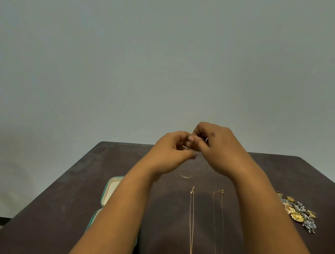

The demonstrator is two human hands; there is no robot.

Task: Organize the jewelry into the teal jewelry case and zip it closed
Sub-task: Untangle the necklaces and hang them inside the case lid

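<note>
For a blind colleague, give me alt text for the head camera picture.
Two hands, left hand and right hand, meet above a dark table, pinching a small piece of jewelry. Two thin chains lie below, an open teal case left, brooches right.

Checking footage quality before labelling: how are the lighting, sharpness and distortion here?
Head view: dim, flat light; soft shadow on the table under the arms; wide-angle stretch enlarges the forearms; thin chains barely resolve; the small piece between left hand and right hand is blurred.
</note>
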